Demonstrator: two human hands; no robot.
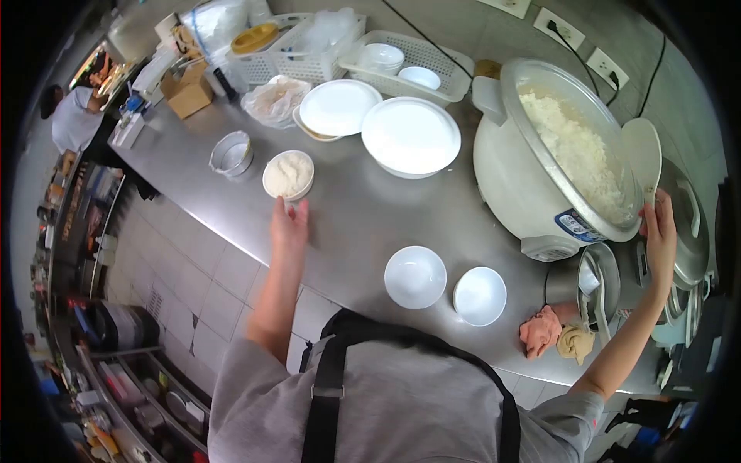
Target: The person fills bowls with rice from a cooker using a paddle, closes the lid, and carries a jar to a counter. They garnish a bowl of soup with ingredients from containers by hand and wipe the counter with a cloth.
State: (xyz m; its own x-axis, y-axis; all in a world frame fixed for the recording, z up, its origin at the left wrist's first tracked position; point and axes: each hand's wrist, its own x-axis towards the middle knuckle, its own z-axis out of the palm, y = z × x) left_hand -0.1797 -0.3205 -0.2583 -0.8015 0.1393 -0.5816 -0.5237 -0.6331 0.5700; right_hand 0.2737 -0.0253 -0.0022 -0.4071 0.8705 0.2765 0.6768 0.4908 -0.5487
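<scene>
My left hand [289, 222] is at the near side of a small white bowl filled with rice [289, 174], thumb and fingers apart, fingertips right at its rim. My right hand [660, 224] grips the handle of a white rice paddle [642, 148], its blade upright over the right rim of the large rice cooker [502, 174]. Inside the open cooker lies a mass of cooked white rice [575, 143]. Two plain white bowls, a larger one [415, 276] and a smaller one [479, 296], stand close to my body at the counter edge.
Behind the rice bowl are a clear bowl [231, 155], a plastic bag [278, 101] and lidded white bowls [411, 136]. White baskets [455, 63] line the wall. A metal pot [604, 270] and cloths [540, 332] sit at front right. A person [75, 116] stands far left.
</scene>
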